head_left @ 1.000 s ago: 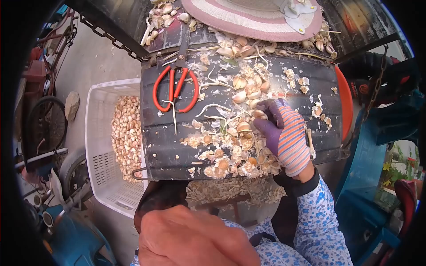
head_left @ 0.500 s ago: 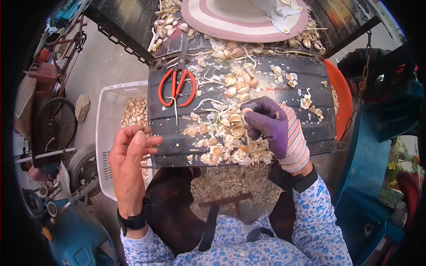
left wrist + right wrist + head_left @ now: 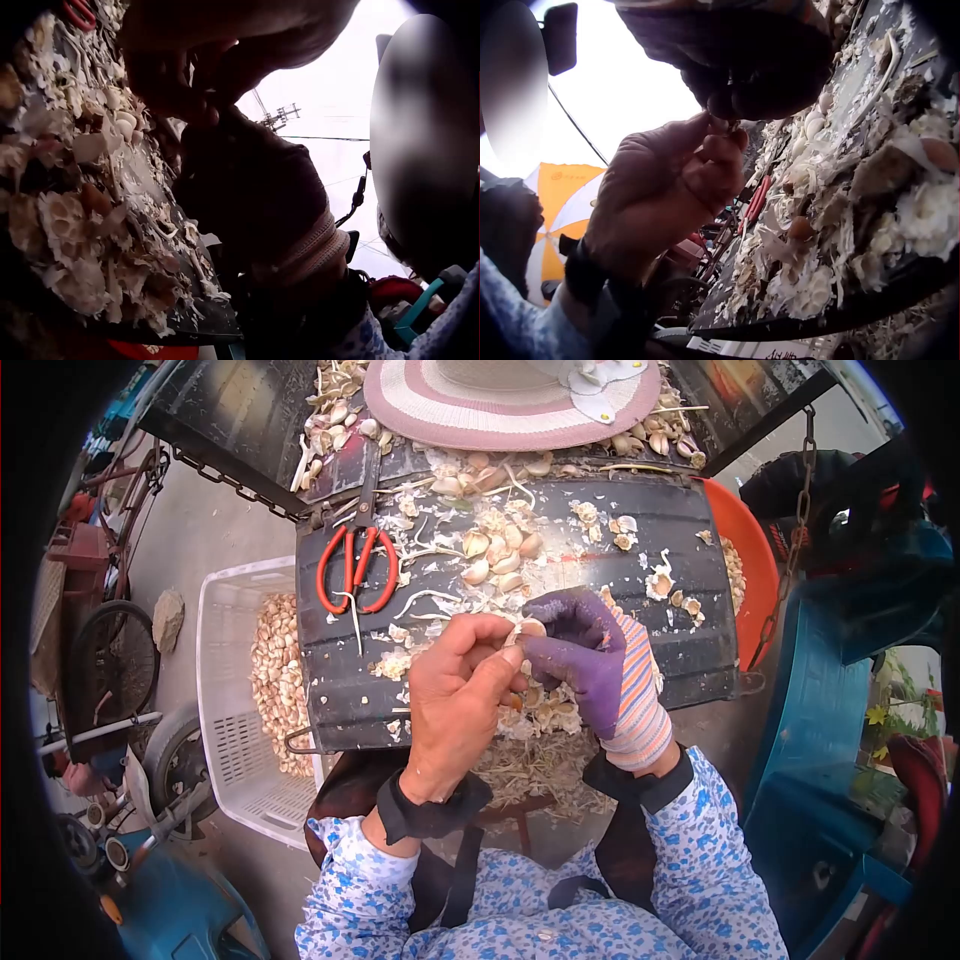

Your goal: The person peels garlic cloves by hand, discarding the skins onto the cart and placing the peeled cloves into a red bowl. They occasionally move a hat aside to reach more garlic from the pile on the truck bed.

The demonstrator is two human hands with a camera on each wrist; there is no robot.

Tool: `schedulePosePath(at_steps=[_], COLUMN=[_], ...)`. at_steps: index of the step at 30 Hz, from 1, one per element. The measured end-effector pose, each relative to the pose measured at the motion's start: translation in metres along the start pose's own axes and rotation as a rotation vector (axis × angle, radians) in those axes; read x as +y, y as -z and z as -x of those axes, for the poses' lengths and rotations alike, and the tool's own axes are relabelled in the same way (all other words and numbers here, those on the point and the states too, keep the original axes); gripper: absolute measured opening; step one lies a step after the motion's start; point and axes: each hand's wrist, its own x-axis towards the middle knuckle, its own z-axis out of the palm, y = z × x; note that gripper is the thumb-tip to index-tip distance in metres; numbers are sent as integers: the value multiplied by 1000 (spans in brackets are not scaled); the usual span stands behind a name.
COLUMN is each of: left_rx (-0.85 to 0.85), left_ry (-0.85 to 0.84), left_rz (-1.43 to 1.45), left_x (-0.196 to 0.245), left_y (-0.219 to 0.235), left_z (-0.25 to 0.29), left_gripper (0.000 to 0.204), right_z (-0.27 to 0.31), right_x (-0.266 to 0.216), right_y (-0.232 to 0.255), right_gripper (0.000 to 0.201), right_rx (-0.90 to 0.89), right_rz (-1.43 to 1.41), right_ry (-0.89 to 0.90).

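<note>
Garlic clove (image 3: 531, 628) pinched between both hands' fingertips above the black board (image 3: 680, 650).

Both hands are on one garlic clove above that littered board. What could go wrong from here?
The clove is pinched only at the fingertips of the bare left hand and gloved right hand; it could slip into the pile of skins on the black board and be hard to find. The red scissors lie close beside the left hand, so a careless reach might catch them.
</note>
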Motion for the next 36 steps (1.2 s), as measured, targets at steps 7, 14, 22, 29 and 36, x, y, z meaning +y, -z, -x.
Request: schedulePosePath(at_steps=[7, 14, 22, 29, 36], left_rx=[-14, -23, -74, -142, -134], left_ry=[40, 34, -219, 72, 43], left_rz=[45, -144, -440, 66, 185], left_x=[-4, -1, -17, -10, -15], left_y=[1, 9, 5, 10, 15], left_z=[-2, 1, 3, 4, 0], left_gripper=[22, 17, 11, 17, 23], right_z=[1, -5, -9, -3, -9], right_x=[7, 14, 28, -2, 15], right_y=[1, 0, 1, -8, -1], right_gripper=[21, 21, 13, 13, 22], right_rx=[9, -33, -8, 108, -16], right_rz=[35, 316, 390, -55, 239], right_ry=[39, 244, 236, -200, 164])
